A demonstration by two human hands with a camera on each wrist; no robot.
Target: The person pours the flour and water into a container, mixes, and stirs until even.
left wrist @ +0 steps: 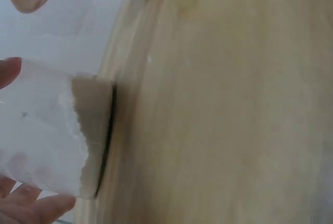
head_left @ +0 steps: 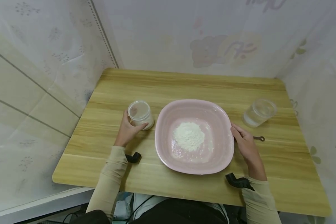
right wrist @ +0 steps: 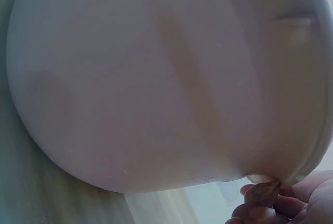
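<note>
On the left of the wooden table, the left hand holds a clear jar partly filled with pale powder, thumb on its near right side and fingers round its left, the jar just left of the pink basin. The basin sits around the middle of the table with a mound of white powder inside, and the right hand pinches its right rim between thumb and fingers. Farther right stands a clear container, with a dark handle poking out beside the right hand.
</note>
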